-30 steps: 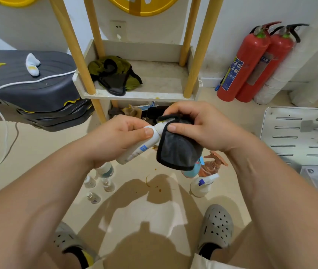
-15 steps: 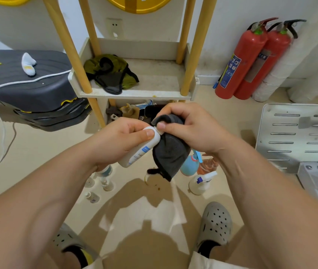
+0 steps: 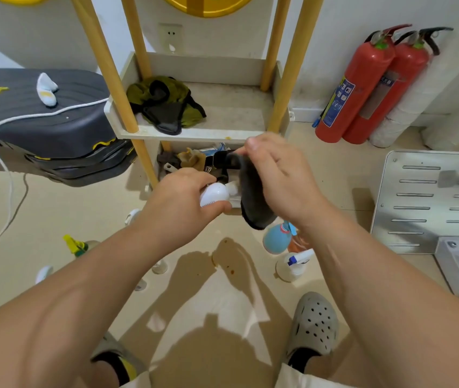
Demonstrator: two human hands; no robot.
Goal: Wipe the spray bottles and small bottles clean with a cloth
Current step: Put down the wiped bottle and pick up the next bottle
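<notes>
Wiping is in hand mid-frame: left grip (image 3: 178, 204) clasps the white bottle (image 3: 213, 194), right grip (image 3: 281, 177) pinches the dark cloth (image 3: 253, 204) at its cap; rubbing the body likely follows.

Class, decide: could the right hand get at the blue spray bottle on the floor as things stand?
Probably yes: the blue spray bottle sits just beneath the right hand, with nothing between them, though that hand grips the cloth.

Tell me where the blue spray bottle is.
Head view, right of centre: the blue spray bottle sits on the floor below the dark cloth held by the right hand, beside the white spray bottle.
</notes>
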